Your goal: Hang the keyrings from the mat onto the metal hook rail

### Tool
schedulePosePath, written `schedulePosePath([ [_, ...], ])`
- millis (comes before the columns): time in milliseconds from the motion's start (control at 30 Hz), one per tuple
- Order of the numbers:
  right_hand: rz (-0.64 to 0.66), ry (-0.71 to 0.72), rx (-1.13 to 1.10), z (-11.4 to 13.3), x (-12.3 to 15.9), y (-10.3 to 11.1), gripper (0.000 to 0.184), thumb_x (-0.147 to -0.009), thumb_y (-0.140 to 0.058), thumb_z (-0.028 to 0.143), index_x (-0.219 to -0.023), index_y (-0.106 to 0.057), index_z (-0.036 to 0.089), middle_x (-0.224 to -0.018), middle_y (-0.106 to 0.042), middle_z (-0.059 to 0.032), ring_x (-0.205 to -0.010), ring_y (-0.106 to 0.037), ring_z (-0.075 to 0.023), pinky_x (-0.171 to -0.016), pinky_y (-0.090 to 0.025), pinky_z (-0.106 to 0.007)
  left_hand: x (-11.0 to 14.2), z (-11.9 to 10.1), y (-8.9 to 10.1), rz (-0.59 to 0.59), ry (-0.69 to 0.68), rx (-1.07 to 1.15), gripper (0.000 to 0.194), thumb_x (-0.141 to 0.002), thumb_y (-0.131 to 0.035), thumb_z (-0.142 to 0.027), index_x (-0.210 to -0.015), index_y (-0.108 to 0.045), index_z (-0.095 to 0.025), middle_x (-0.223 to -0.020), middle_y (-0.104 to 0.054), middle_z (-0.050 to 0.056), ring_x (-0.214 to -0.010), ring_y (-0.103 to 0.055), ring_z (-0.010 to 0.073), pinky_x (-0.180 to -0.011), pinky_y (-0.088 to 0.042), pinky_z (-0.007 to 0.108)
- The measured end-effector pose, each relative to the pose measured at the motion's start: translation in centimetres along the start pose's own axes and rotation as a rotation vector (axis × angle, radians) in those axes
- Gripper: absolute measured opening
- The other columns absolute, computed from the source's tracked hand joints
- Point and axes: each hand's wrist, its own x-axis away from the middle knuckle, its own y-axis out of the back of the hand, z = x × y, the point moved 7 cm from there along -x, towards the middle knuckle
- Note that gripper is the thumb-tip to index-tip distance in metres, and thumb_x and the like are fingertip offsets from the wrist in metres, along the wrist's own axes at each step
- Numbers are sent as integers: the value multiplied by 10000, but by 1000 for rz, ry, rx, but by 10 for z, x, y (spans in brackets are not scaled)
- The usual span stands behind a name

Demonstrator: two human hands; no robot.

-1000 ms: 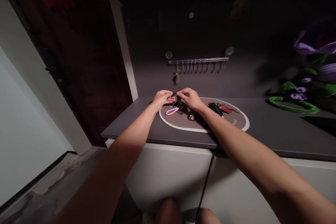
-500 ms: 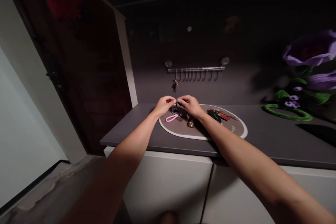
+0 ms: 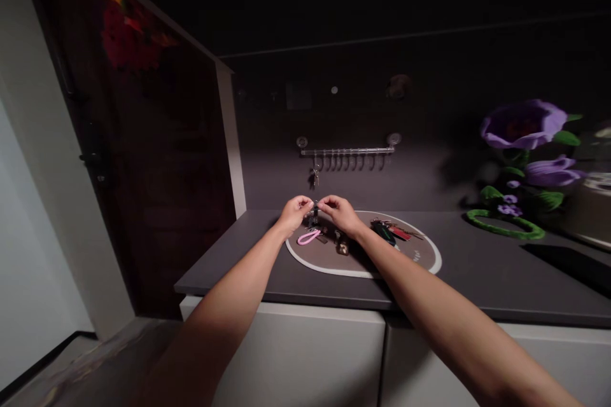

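Note:
My left hand [image 3: 293, 215] and my right hand [image 3: 340, 213] meet above the oval mat [image 3: 305, 264], fingertips pinched. Between them they hold a key ring with small dark keys [image 3: 316, 213] hanging down; its details are too small to make out. A pink loop strap [image 3: 309, 238] with keys lies just below my left hand. Near my right wrist rests a small brown-and-gold key charm [image 3: 342, 246]. Farther right on the mat are a dark key holder [image 3: 384, 233] and a red key tag [image 3: 400, 233] among other keys.
On the back wall, a clear hook rail [image 3: 347, 152] carries one bunch of keys [image 3: 316, 176] on its left end. Purple artificial flowers [image 3: 525, 124] with a green ring base stand right on the grey counter [image 3: 229, 261]. A dark door [image 3: 157, 191] is left.
The view has tilted up, so the counter sits lower. Both hands have raised the key ring off the pile, and its dark keys now hang beneath their fingertips.

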Motion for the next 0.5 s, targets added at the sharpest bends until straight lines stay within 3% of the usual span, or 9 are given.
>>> schedulePosePath([
  [233, -63, 0, -42, -8, -9, 4, 276, -658, -570, 419, -715, -548, 150, -698, -565, -5, -668, -501, -109, -677, -419, -251, -1, 7, -2, -21, 30, 63, 264, -648, -637, -363, -778, -553, -150, -667, -552, -6, -584, -480, 83, -529, -345, 194],
  [500, -274, -129, -225, -3, -46, 24, 297, -632, -602, 429, -660, -489, 156, -615, -501, 24, -554, -469, -76, -590, -445, -236, -2, 12, 5, -133, 41, -188, 90, -681, -580, -229, -644, -560, -150, -544, -517, -22, -509, -445, 93, -537, -348, 222],
])
